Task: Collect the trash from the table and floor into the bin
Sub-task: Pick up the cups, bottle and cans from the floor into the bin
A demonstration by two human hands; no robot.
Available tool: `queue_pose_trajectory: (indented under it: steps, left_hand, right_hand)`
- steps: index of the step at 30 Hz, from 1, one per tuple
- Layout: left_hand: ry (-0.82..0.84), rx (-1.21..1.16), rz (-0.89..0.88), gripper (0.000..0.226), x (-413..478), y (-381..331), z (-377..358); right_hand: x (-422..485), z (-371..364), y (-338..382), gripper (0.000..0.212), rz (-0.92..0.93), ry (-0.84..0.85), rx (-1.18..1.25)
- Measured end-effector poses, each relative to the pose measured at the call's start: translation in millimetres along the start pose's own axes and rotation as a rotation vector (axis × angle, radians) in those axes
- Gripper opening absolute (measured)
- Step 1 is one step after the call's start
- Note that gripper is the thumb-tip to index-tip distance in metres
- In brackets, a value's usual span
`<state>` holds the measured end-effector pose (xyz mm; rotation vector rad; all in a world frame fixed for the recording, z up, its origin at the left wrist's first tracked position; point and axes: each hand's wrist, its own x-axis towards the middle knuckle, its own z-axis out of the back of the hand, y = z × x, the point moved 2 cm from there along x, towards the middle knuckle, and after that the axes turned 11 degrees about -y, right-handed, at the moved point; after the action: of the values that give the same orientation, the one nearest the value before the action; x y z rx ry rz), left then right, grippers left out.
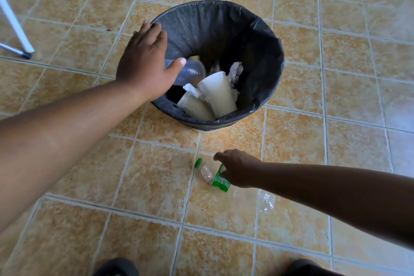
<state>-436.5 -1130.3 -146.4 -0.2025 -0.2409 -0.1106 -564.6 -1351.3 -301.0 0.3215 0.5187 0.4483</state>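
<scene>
Head view: bottle (pixel 207 173) lies before the bin (pixel 272 38), cap towards the left, right hand (pixel 238 169) curled round its label, left hand (pixel 143 63) spread above the bin.

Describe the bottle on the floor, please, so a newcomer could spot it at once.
Find the black-lined bin on the tiled floor. Just in front of it, nearer the camera, a clear plastic bottle lies under the right hand. Only it has a green cap and green label.
</scene>
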Motion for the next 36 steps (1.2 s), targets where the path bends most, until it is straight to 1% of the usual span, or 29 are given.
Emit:
queue_pose_trajectory:
  steps: [3, 6, 8, 10, 12, 14, 15, 17, 18, 19, 20, 22, 25, 28, 31, 34, 35, 36]
  left_hand:
    - [-0.005, 0.004, -0.001, 0.074, 0.3, 0.1, 0.5]
    - [0.01, -0.008, 0.005, 0.074, 0.1, 0.3, 1.5]
    - [0.012, -0.004, -0.002, 0.074, -1.5, 0.2, 1.3]
    - [0.011, -0.016, 0.004, 0.074, -0.9, 1.2, 0.2]
    - [0.006, -0.028, 0.015, 0.073, -0.6, 1.8, -0.1]
    - [-0.007, -0.055, 0.015, 0.077, -2.5, -2.3, 3.1]
    - [-0.01, -0.099, 0.052, 0.077, -4.4, -4.3, 4.8]
    - [-0.004, -0.163, 0.145, 0.069, -6.9, -6.3, 7.9]
    - [-0.006, -0.164, 0.145, 0.068, -6.0, -7.0, 9.3]
    - [-0.012, -0.127, 0.108, 0.072, -3.9, -6.4, 8.0]
    - [-0.001, -0.094, 0.05, 0.076, -1.8, -4.6, 6.2]
    - [0.014, -0.061, 0.02, 0.071, 1.1, -0.2, 1.6]
    - [-0.004, -0.054, 0.018, 0.067, -0.1, 1.1, 0.6]
    - [0.003, -0.033, 0.012, 0.067, -0.7, -2.6, 2.6]
    - [0.005, -0.029, 0.014, 0.067, -0.7, -2.6, 3.4]
    - [-0.006, -0.029, 0.009, 0.067, -0.9, -2.7, 4.1]
    - [-0.009, -0.029, 0.005, 0.067, -0.6, -2.8, 4.2]
    - [-0.007, -0.028, 0.006, 0.067, -0.5, -2.9, 4.3]
  right_hand:
    - [-6.3, 30.9, 27.1, 0.051, 0.142, -0.002, 0.077]
    - [-24.0, 70.1, 62.6, 0.049, 0.395, -0.051, 0.141]
    - [-43.2, 104.5, 87.2, 0.048, 0.552, -0.11, 0.219]
    - [-60.3, 144.8, 105.1, 0.046, 0.637, -0.194, 0.327]
    - [-66.0, 183.6, 109.1, 0.044, 0.679, -0.309, 0.415]
    - [-59.5, 213.1, 97.6, 0.042, 0.631, -0.404, 0.509]
    - [-54.7, 223.9, 89.3, 0.041, 0.586, -0.453, 0.574]
    - [-44.3, 240.7, 71.9, 0.04, 0.473, -0.578, 0.716]
    - [-37.8, 248.1, 62.6, 0.039, 0.406, -0.651, 0.783]
    - [-30.6, 254.6, 53.0, 0.038, 0.334, -0.725, 0.84]
    - [-22.2, 260.3, 43.4, 0.036, 0.259, -0.798, 0.869]
    - [-3.2, 268.6, 24.5, 0.039, 0.134, -0.894, 0.866]
    - [22.1, 269.0, 2.5, 0.046, -0.02, -0.891, 0.886]
    - [38.5, 262.1, -4.2, 0.041, -0.153, -0.855, 0.834]
    - [49.9, 252.6, 0.1, 0.03, -0.203, -0.807, 0.76]
    - [56.9, 243.1, 3.7, 0.028, -0.227, -0.729, 0.727]
    - [57.4, 240.6, 4.8, 0.029, -0.229, -0.694, 0.674]
    - [56.9, 239.3, 5.1, 0.029, -0.209, -0.661, 0.531]
